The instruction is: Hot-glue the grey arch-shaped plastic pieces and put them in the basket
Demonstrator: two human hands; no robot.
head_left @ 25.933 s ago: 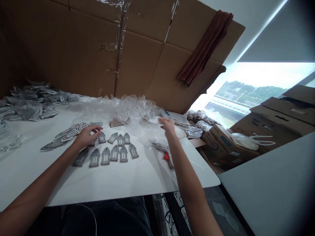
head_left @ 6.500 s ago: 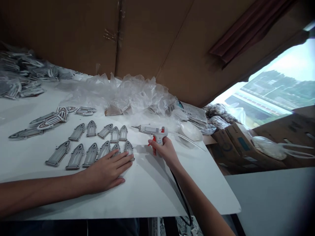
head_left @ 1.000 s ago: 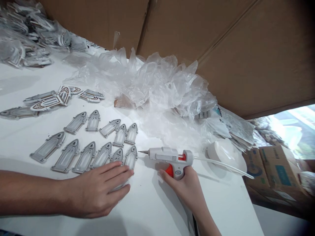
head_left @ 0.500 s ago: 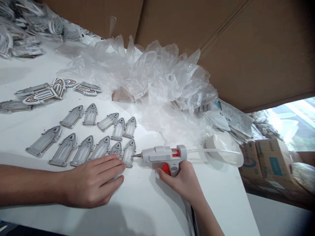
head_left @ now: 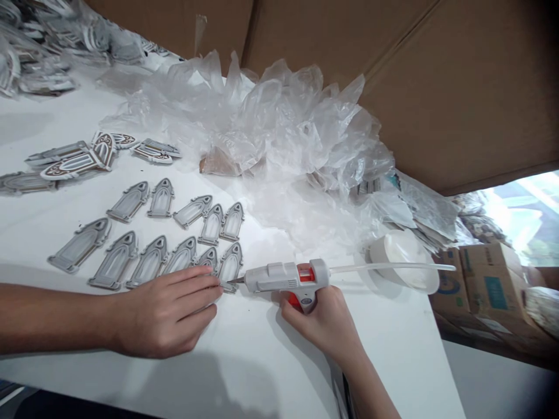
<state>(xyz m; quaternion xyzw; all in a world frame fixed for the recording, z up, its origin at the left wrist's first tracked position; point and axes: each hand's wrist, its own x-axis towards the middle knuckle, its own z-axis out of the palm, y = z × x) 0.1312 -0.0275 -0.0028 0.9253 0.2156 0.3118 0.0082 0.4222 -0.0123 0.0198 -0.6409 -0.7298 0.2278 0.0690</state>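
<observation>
My right hand [head_left: 329, 326] is wrapped around the handle of a white and red hot glue gun [head_left: 273, 278], a finger at its red trigger. The gun's metal nozzle points left, at the lower part of a grey arched window-shaped piece [head_left: 231, 265]. A clear glue stick [head_left: 393, 267] juts from the gun's back end. My left hand [head_left: 168, 314] lies palm down with fingers stretched out, fingertips beside the nozzle. It partly covers the lower row of arched pieces; what lies under its fingers is hidden. An upper row of similar pieces [head_left: 161, 199] sits behind.
Brown-and-white arched pieces [head_left: 82, 163] lie loosely at the left. Crumpled clear plastic bags [head_left: 283, 122] are heaped at the back. Under the glue stick stands a white bowl [head_left: 404, 262] near the table's right edge. Cardboard boxes [head_left: 484, 285] stand beyond it.
The glue gun has shifted slightly left and down over the rightmost arched piece, its red trigger showing less. More of the glue stick extends to the right. My left hand stays nearly in place.
</observation>
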